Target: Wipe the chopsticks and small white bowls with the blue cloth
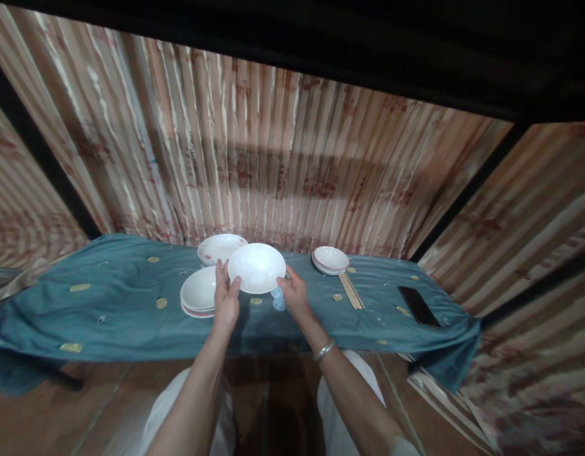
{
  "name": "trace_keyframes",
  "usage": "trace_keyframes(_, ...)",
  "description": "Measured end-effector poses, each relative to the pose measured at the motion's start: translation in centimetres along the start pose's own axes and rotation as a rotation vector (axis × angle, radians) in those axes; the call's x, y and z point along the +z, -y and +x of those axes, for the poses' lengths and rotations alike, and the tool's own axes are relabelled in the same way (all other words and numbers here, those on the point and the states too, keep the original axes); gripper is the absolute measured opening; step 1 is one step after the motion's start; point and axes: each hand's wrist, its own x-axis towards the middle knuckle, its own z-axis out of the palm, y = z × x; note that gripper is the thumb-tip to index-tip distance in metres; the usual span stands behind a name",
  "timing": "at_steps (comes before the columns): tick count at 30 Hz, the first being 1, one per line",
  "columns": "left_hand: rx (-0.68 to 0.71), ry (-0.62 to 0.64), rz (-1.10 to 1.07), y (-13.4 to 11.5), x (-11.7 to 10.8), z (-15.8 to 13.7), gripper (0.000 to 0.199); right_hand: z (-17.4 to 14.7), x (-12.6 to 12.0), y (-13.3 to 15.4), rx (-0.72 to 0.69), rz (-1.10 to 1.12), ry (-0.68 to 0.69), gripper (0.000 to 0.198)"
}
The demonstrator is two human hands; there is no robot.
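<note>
Danger now: should either grip loosen, the glossy white round ceramic bowl (257,268) could knock the stacked white bowls (196,289). Left hand (226,299) and right hand (293,294) clamp its opposite rims, bowl between them above the worktop (131,310); the blurred pale-blue crumple (278,300) is probably cloth.

1. Hands: two, left hand (226,303) and right hand (295,294).
2. Held white bowl (257,268): one.
3. Bowls in left stack (197,289): at least two.
4. Floral bowl (221,247) behind that stack: one visible; any beneath cannot be counted.
5. Small bowls in right stack (331,258): at least two.
6. Chopsticks (351,291): one bundle; individual sticks too small to count.
7. Black phone (418,306): one.
8. Blue cloth (278,301): one.
9. Bracelet (323,350): one.
10. Worktop (131,297): one.
</note>
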Motion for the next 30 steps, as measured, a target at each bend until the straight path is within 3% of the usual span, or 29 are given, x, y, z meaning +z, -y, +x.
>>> trace_keyframes(3,-0.059,0.118,-0.015,1.8,2.9,-1.3,0.079,-1.2,-3.5,-1.5,0.068,0.090,-0.036,0.058)
trace_keyframes(6,-0.156,0.195,0.023,4.1,5.4,-2.3,0.080,-2.1,-6.3,-3.1,0.063,0.040,-0.113,0.052)
trace_keyframes(9,-0.289,0.236,0.092,6.5,7.5,-3.0,0.081,-2.5,-8.4,-4.7,0.075,-0.043,-0.189,0.048)
trace_keyframes(12,-0.310,0.259,0.151,8.4,8.8,-3.5,0.083,-2.7,-9.8,-6.3,0.100,-0.079,-0.226,0.046)
trace_keyframes(20,-0.366,0.247,0.108,10.3,10.2,-4.3,0.085,-4.5,-12.6,-9.4,0.229,-0.101,-0.191,0.052)
trace_keyframes(26,-0.325,0.280,0.162,10.6,10.3,-3.7,0.078,-4.2,-15.8,-9.4,0.206,-0.109,-0.416,0.050)
trace_keyframes(30,-0.455,0.269,0.094,10.4,9.7,-3.4,0.064,-3.8,-16.0,-7.7,0.147,-0.054,-0.461,0.045)
